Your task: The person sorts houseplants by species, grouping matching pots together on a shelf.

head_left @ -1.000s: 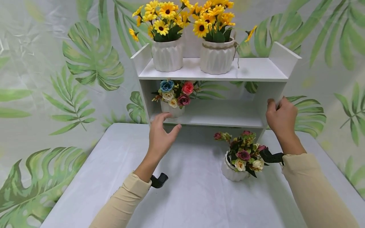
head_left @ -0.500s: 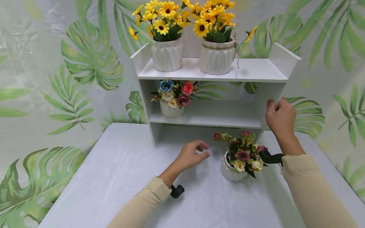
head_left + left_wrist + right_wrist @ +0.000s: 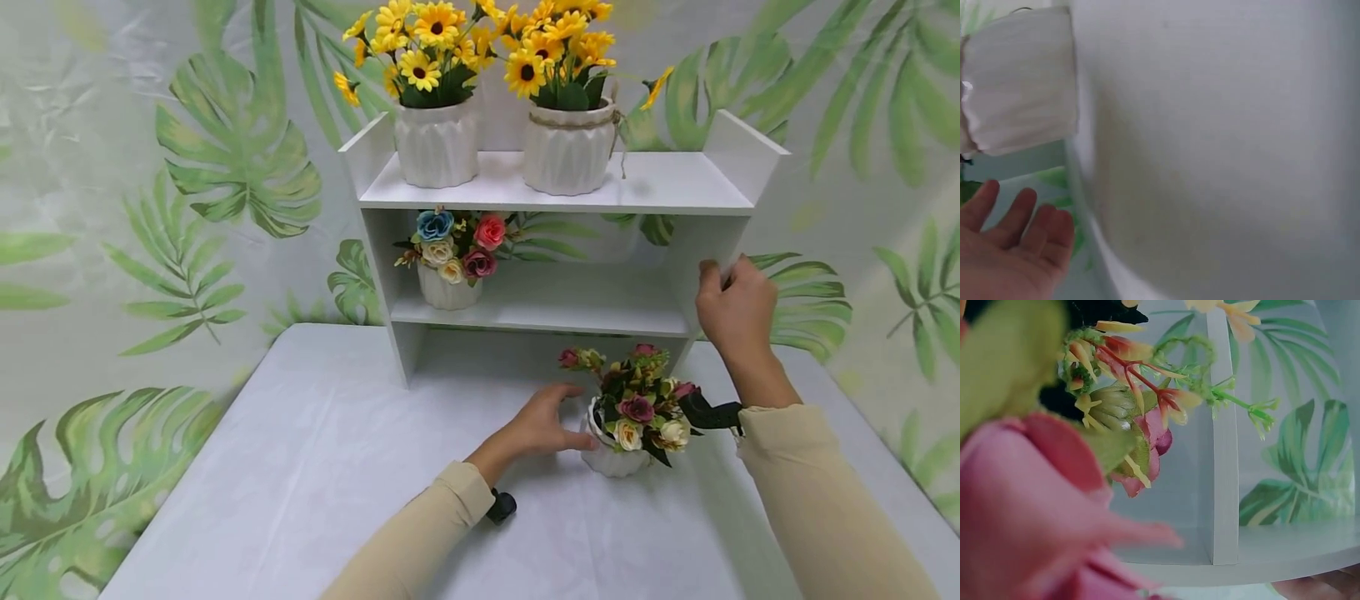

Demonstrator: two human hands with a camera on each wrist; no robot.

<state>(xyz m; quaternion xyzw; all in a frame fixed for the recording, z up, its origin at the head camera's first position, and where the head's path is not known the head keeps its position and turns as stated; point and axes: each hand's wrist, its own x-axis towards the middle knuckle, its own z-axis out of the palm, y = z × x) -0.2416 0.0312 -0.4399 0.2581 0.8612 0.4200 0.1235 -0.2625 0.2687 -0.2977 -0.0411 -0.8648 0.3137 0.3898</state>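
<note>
A small white ribbed ceramic pot of mixed artificial roses [image 3: 626, 421] stands on the white table [image 3: 300, 467], just in front of the white two-tier wooden shelf [image 3: 705, 242]. The left hand [image 3: 543, 427], fingers straight and slightly apart, touches the pot's side. The right hand [image 3: 735, 308] grips the shelf's right panel. The pot looks light, rigid, smooth and breakable, with a top-heavy bouquet; holding its ribbed body seems safest.

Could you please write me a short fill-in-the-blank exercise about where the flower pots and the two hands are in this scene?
1. The top board of the white shelf carries ____ pots of yellow flowers.
2. The right hand grips the shelf's ____ side panel.
3. The left hand reaches the flower pot standing on the ____.
4. The middle board holds ____ pot of mixed roses.

Missing words: two; right; table; one
</note>
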